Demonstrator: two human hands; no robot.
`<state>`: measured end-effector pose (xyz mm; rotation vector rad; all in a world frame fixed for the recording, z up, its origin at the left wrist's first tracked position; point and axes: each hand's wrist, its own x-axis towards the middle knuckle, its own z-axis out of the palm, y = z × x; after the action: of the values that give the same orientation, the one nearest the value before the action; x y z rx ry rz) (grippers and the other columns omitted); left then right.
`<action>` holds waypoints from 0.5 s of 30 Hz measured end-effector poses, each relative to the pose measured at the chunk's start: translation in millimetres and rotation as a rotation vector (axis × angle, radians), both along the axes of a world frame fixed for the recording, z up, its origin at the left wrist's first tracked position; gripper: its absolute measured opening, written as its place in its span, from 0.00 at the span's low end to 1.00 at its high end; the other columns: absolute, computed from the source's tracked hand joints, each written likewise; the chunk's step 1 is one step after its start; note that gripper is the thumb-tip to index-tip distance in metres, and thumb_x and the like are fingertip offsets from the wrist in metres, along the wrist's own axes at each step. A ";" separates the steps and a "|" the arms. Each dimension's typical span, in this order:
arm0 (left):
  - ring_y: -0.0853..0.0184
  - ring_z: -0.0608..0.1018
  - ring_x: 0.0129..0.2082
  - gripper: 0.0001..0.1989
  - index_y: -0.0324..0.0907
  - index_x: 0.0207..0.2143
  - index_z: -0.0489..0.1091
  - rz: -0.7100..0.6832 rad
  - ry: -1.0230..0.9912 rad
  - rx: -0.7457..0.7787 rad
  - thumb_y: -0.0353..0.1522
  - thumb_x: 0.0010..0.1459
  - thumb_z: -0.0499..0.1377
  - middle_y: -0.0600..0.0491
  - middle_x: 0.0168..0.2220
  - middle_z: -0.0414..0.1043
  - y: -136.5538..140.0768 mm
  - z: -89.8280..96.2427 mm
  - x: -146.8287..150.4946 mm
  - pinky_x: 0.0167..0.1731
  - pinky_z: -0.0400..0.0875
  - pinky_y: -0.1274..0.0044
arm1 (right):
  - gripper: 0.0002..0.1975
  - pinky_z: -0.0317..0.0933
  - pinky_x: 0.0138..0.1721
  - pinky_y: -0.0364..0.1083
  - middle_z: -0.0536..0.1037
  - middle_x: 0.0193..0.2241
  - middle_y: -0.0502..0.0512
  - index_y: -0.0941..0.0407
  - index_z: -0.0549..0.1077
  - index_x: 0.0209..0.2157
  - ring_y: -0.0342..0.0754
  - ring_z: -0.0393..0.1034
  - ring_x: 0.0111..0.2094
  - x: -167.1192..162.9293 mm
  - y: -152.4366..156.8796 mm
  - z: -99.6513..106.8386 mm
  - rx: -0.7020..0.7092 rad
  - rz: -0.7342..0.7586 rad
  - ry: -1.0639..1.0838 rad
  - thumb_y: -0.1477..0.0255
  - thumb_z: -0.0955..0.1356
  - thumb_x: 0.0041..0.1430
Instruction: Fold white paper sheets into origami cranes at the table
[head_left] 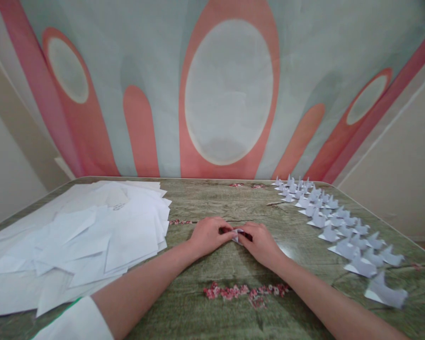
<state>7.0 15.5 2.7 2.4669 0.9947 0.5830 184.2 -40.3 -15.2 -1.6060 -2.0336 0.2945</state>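
In the middle of the table, a small folded piece of white paper (pixel 237 235) sits pinched between both hands. My left hand (pixel 211 236) grips it from the left, thumb and fingers closed on its edge. From the other side my right hand (pixel 260 242) is closed on it too. Most of the folded paper is hidden by the fingers, so its shape cannot be made out.
White paper sheets (pixel 134 236) lie in a loose, overlapping pile at left. Several folded paper birds (pixel 343 229) stand in rows along the right side. The wood-patterned tabletop (pixel 184 302) has printed pink flowers. A patterned backdrop (pixel 166 118) hangs behind the far edge.
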 end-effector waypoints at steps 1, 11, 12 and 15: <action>0.69 0.72 0.30 0.14 0.47 0.33 0.74 0.012 0.005 0.006 0.44 0.55 0.54 0.56 0.29 0.73 -0.5 -0.3 0.3 0.27 0.60 0.81 | 0.08 0.52 0.33 0.43 0.73 0.25 0.50 0.53 0.74 0.30 0.45 0.66 0.29 0.6 -0.1 1.4 -0.007 0.020 0.003 0.69 0.64 0.58; 0.68 0.73 0.31 0.12 0.48 0.32 0.74 0.086 0.036 0.032 0.41 0.55 0.53 0.57 0.29 0.73 -5.0 -2.0 3.7 0.29 0.62 0.80 | 0.13 0.57 0.31 0.43 0.75 0.26 0.48 0.55 0.67 0.44 0.44 0.67 0.26 5.9 -2.5 5.1 -0.088 0.086 0.185 0.75 0.62 0.55; 0.68 0.73 0.30 0.12 0.48 0.31 0.74 0.091 0.037 0.030 0.41 0.55 0.54 0.57 0.29 0.73 -5.5 -2.1 3.8 0.29 0.62 0.80 | 0.14 0.58 0.31 0.43 0.75 0.26 0.49 0.56 0.66 0.45 0.44 0.67 0.26 6.6 -2.9 4.1 -0.093 0.082 0.209 0.75 0.62 0.55; 0.68 0.73 0.30 0.11 0.47 0.31 0.74 0.101 0.041 0.030 0.40 0.54 0.54 0.57 0.29 0.73 -6.7 -1.7 3.8 0.29 0.62 0.80 | 0.10 0.59 0.31 0.43 0.75 0.27 0.50 0.56 0.65 0.41 0.44 0.68 0.27 8.0 -5.3 5.1 -0.094 0.074 0.266 0.75 0.62 0.55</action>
<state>10.8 8.8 0.9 2.4754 1.1395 0.5862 192.2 -45.6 -10.1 -1.4606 -1.8996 0.6061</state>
